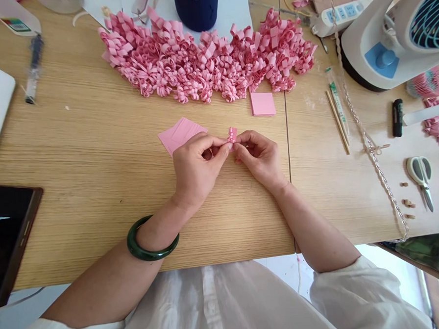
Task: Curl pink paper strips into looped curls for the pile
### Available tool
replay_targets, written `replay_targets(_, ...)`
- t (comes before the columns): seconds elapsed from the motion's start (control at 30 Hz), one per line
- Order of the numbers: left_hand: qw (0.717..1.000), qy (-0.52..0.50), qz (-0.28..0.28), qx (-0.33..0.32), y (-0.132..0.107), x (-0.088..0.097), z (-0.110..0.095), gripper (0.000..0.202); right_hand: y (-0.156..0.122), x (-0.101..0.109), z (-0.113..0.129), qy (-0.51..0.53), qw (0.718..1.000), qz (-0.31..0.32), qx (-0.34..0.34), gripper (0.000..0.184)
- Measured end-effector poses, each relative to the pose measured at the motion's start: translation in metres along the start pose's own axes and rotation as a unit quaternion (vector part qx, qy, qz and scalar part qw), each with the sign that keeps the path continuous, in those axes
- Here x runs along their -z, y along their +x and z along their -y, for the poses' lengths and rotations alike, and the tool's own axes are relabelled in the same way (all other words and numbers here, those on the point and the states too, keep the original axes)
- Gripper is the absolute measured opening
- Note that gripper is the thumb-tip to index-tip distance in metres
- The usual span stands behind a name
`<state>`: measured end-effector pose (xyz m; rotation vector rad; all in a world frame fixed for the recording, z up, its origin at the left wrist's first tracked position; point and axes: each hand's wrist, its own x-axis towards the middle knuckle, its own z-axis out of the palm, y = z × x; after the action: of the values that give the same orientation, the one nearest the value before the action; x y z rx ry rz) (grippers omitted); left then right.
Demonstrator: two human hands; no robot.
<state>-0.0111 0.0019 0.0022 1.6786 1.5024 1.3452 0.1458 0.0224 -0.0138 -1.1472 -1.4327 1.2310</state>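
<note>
Between the fingertips of both hands is a small pink paper piece with curled strips (231,134). My left hand (196,166), with a dark green bangle on its wrist, pinches it from the left. From the right, my right hand (260,155) pinches the same piece; its lower part is hidden by the fingers. Flat pink paper sheets (183,133) lie fanned out just beyond my left hand. A neat stack of pink paper squares (263,104) sits farther off, past my right hand. Behind both spreads a long heap of curled pink paper pieces (207,62).
A dark blue container (197,8) stands behind the heap. On the right are a white fan (379,53), a power strip (340,16), wooden sticks (338,123), a black marker (397,118), a twisted cord (373,156) and scissors (420,173). A dark-screened device (9,234) lies at left.
</note>
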Motion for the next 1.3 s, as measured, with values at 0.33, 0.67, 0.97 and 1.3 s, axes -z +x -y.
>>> replay_targets(0.33, 0.997, 0.075, 0.022, 0.011, 0.002, 0.005, 0.000, 0.013, -0.001, 0.002, 0.000, -0.042, 0.999, 0.032, 0.014, 0.013)
replay_targets(0.67, 0.992, -0.039, 0.103, 0.055, 0.016, 0.007, 0.015, 0.016, -0.003, 0.011, 0.007, -0.069, 0.991, 0.074, 0.089, 0.016)
replay_targets(0.97, 0.995, -0.037, 0.093, -0.022, 0.022, 0.007, 0.023, 0.026, 0.002, 0.005, 0.005, 0.042, 0.998, 0.045, 0.012, 0.033)
replay_targets(1.3, 0.967, -0.195, 0.134, 0.097, 0.014, -0.003, 0.018, 0.028, 0.007, 0.009, 0.004, 0.028, 0.999, 0.020, -0.005, 0.047)
